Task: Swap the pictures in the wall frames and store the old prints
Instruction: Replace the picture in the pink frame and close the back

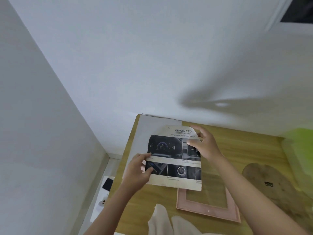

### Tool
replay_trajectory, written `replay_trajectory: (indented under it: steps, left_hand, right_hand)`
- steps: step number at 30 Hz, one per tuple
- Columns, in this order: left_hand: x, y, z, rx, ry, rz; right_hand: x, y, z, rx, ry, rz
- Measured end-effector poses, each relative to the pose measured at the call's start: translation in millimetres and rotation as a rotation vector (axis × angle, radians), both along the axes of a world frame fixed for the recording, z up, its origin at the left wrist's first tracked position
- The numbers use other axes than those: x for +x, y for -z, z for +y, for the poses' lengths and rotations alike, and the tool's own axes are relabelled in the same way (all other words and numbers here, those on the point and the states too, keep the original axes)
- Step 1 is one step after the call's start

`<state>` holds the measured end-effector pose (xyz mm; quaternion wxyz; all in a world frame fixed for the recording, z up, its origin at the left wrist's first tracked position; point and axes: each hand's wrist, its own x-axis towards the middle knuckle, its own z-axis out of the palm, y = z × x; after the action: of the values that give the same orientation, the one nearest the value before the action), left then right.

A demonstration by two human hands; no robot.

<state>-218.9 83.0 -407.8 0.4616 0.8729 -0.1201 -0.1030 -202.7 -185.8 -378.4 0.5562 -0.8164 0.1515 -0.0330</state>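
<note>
A wooden table (pixel 237 150) is sitting pushed into the corner of a room with plain white walls (pixel 118 56), its far edge running along the back wall and its left edge standing just clear of the side wall. In that gap, lower down, a white ledge (pixel 101 192) is carrying a dark phone (pixel 107 184) and a small white object too blurred to name. A dark window corner (pixel 298 9) is showing at the upper right. On the table a pink picture frame (pixel 210 210) is lying flat near the front edge (only bare wood is showing through its opening), and a brown rounded mat (pixel 274 185) is lying well to its right. A blurred green shape (pixel 301 150) is filling the far right. Bare wood is lying open between the frame and the mat and along the back edge.

A print (pixel 172 158), headed ADVANCED and showing dark car-interior photos, is being held above the table, its lower edge overlapping the frame's top rail. The left hand (pixel 138 168) is pinching the print's left edge, thumb on the front face. The right hand (pixel 205 146) is gripping the upper right corner, which is curling under the fingers. A white sheet (pixel 152 122) is lying behind the print on the table's far left corner.
</note>
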Motion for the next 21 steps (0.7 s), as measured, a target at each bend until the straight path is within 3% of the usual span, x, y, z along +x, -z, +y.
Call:
replay_trajectory:
  steps: [8,21]
  left_hand:
    - [-37,15,-55,0.058,0.145,0.079]
    - [-57,37,-87,0.172,0.208,0.094]
  right_hand:
    - [-60,22,-53,-0.155,0.107,0.068]
    - [-90,45,-77,-0.454,-0.018,0.293]
